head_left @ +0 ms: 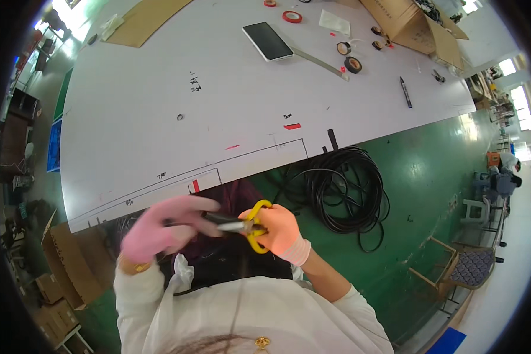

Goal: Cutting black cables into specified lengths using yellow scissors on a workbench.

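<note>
In front of the bench (141, 106), the orange-gloved right hand (280, 233) gripped yellow-handled scissors (239, 226) by the loops, apparently to point them leftward. The left hand (165, 227) blurred beside them; I couldn't tell what it held. A black cable coil (330, 215) lay on the floor (422, 177), presumably sparing bench space.

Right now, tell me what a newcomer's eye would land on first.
Likely the yellow-handled scissors in the orange-gloved right hand, at lower centre, with the blurred, pink-gloved left hand beside them. Next, the coil of black cable on the green floor, right of the hands, then the dark-screened phone on the white table near the top.
</note>
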Tool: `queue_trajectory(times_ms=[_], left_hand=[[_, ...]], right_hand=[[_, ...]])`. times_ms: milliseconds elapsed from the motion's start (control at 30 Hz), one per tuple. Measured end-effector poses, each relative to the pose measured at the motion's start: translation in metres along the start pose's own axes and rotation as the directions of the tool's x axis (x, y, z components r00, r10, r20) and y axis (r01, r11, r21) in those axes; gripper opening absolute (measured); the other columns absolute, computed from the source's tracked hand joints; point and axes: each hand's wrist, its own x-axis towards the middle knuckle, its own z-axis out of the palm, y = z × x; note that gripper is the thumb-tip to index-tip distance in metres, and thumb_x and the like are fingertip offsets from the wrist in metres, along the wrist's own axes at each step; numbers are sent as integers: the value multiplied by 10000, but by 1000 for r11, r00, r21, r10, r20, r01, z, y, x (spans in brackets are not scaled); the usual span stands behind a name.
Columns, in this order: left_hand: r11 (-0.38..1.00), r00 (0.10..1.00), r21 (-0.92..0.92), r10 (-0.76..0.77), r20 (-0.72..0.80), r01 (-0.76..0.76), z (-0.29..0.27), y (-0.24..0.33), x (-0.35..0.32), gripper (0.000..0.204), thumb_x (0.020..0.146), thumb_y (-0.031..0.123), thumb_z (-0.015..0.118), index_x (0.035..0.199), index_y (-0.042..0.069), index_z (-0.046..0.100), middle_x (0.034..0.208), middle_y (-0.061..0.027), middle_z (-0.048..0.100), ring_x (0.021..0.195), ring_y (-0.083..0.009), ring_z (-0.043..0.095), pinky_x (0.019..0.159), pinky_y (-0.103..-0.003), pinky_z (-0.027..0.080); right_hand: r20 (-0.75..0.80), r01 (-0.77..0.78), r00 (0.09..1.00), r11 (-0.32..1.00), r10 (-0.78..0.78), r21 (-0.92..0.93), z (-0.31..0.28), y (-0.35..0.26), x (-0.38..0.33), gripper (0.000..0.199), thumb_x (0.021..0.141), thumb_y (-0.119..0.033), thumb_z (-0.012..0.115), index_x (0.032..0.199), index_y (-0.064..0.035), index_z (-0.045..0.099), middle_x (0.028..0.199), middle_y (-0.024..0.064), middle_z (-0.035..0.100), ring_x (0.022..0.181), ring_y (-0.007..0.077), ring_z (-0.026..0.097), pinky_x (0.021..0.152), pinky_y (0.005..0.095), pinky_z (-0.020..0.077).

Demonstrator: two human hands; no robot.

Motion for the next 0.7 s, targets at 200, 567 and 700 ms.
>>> queue_trajectory(times_ms=[200,567,700], left_hand=[[738,244,540,481,-842,405,-88,-58,-133,629,774,-22,622,1393,-19,511,1082,-113,691,735,-127,578,662,-268,500],[775,645,192,614,-455,-603,-10,-97,-48,212,1013,160,547,1139,-9,568,1065,-62,617,992,-121,570,877,-289,477],[664,549,-1,617,-564,-747,-44,-89,-66,122,1002,191,554,989,71,571,864,-11,557,657,-72,365,604,-241,331]], right_hand=[[25,92,995,987,-96,132,2,-56,24,328,734,-78,858,1014,-37,693,805,52,674,687,225,612,645,307,508],[90,429,887,880,-454,205,57,-160,91,389,763,9,797,1134,-12,682,1052,91,698,905,195,656,795,311,513],[190,334,920,939,-344,84,58,-129,114,443,791,74,738,1219,11,640,1121,103,692,984,191,666,850,304,519]])
